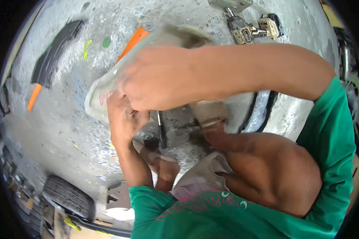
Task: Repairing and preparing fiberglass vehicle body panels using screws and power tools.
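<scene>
My left hand [125,113] and my right hand [147,77] meet over a pale grey, curved panel [95,95] with reddish marks. Both sets of fingers are curled in close together, the right ones blurred by motion. Whatever is pinched between them is hidden. My right forearm crosses over the panel and covers much of its middle. Just below the hands, a slim tool with a black handle [162,135] lies on the floor between my feet. An orange strip [133,43] shows beyond the panel's far edge.
A cordless power tool [243,32] lies at the far right. To the left rests a black curved trim piece [58,53] with an orange strip [34,97]. A tyre [70,195] is at lower left. Beside my right foot is a black-and-silver curved part [258,111].
</scene>
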Tool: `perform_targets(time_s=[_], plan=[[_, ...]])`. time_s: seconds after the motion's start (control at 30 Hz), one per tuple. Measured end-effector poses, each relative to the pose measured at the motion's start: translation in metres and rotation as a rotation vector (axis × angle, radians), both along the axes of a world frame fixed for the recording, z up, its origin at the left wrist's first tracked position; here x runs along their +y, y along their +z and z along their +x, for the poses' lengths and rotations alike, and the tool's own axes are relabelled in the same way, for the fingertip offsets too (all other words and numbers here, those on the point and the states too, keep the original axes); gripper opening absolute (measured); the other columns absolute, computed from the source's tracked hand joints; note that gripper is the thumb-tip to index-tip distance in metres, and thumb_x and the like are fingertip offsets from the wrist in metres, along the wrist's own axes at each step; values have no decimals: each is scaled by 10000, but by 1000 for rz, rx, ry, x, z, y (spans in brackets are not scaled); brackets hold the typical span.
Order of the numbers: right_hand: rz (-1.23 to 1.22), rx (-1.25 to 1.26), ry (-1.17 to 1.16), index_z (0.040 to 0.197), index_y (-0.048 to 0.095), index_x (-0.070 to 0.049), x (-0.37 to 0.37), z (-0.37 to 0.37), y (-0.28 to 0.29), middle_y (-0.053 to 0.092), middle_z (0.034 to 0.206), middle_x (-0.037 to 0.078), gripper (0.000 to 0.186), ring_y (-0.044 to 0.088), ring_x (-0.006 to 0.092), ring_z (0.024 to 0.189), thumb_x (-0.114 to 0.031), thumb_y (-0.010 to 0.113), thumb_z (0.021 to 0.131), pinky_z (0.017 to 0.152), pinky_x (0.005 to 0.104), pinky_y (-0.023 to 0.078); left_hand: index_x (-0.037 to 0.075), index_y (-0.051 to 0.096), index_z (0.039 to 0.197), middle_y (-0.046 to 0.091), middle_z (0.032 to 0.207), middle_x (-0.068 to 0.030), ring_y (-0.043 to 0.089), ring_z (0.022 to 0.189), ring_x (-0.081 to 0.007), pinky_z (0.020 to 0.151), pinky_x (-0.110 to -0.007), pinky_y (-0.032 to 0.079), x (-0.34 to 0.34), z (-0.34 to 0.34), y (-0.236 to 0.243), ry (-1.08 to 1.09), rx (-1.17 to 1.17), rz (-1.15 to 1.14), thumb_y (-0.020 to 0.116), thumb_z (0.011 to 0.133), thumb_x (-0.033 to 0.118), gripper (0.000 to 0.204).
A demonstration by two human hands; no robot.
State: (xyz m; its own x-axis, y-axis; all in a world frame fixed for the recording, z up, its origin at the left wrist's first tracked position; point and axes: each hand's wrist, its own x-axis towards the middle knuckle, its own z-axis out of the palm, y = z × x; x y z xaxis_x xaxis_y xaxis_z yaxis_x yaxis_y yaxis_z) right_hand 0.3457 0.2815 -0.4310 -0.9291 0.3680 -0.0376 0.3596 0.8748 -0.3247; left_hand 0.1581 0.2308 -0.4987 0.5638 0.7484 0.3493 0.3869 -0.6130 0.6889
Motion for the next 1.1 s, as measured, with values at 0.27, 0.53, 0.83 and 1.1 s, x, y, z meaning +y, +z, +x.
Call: perform_targets(time_s=[0.27,0.53,0.83,1.1], plan=[[-528,590,-999,969,618,35,60,68,-31,647,838,184,274,623,269,801,-234,569,952,742,386,499,34,532,656,483,642,-113,484,534,-316,495,-418,387,-4,-75,-66,274,447,-41,880,712,246,411],[-336,147,-903,1095,588,-64,-3,101,-169,580,1034,128,270,607,333,997,-13,613,831,791,429,501,-2,435,672,430,633,-125,368,554,-248,515,-389,363,-12,-85,-78,359,512,-227,886,743,294,543],[-56,122,-737,1046,606,-54,0,78,-175,595,1064,112,221,603,306,1074,-8,579,831,853,412,539,1,654,898,422,673,17,384,604,-117,555,-282,329,-17,-75,-38,659,90,-757,745,876,381,392],[-37,250,-806,1007,638,-50,8,86,-109,623,993,94,188,637,302,936,-9,648,824,755,400,532,-128,544,1265,562,906,-93,463,748,-179,693,-305,392,-7,3,6,353,-1673,-1414,482,1002,365,563]])
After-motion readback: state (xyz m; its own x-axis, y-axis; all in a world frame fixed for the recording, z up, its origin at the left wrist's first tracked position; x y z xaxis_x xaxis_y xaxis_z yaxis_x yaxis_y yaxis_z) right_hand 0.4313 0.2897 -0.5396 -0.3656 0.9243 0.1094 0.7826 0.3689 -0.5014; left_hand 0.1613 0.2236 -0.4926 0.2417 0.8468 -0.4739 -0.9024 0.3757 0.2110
